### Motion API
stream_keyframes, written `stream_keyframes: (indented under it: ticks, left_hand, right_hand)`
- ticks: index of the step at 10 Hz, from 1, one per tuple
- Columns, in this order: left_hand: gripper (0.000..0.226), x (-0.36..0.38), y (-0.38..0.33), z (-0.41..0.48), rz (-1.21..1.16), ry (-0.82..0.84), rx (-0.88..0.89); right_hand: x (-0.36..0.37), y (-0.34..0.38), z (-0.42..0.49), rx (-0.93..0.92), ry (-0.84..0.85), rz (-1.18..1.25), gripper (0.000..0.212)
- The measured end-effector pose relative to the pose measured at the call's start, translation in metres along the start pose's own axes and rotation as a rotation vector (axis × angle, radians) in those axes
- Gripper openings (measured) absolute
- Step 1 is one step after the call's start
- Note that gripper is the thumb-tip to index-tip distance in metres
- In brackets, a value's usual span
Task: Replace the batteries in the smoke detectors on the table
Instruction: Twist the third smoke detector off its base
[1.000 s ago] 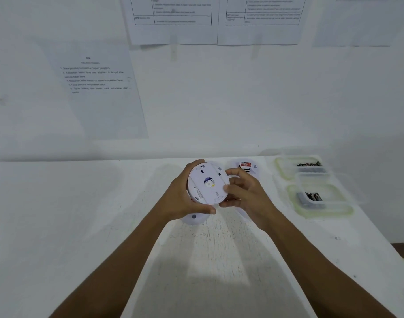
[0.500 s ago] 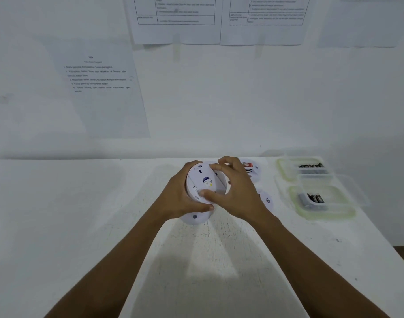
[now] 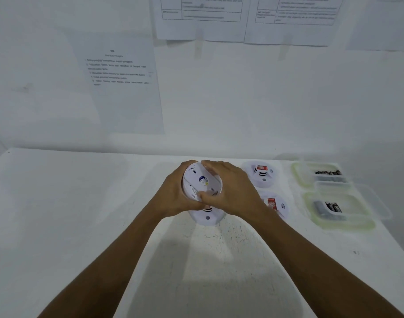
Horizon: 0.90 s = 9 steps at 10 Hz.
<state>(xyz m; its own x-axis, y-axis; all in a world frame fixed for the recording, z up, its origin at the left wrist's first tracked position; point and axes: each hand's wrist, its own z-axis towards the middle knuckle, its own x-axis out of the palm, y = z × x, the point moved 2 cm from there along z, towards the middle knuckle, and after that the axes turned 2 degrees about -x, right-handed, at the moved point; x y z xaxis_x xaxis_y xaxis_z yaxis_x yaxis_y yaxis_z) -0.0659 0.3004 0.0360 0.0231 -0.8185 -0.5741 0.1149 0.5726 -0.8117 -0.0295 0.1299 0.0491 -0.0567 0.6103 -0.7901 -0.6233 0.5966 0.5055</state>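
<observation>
White table and white wall with printed sheets fill the view. Above the table's middle, the held smoke detector is tilted, its back facing the camera. Left hand grips its left rim; right hand closes over its right side. Right of it lie two more detectors, then two battery boxes.

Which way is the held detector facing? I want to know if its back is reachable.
Tipped on edge, back toward the camera: the held detector shows its labelled underside, gripped between left hand and right hand.
</observation>
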Motion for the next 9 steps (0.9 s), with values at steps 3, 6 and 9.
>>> stream_keyframes:
  ticks: [3, 6, 9]
  left_hand:
    - [0.091, -0.037, 0.065, -0.006, -0.132, -0.111, -0.019]
    - [0.089, -0.067, 0.095, -0.022, -0.134, -0.126, -0.011]
    - [0.091, -0.067, 0.092, -0.012, -0.137, -0.051, 0.034]
  right_hand:
    - [0.017, -0.007, 0.051, 0.050, -0.159, 0.308, 0.015]
    - [0.076, -0.042, 0.124, 0.190, 0.173, 0.068, 0.022]
    - [0.072, -0.021, 0.111, 0.169, -0.037, 0.120, 0.011]
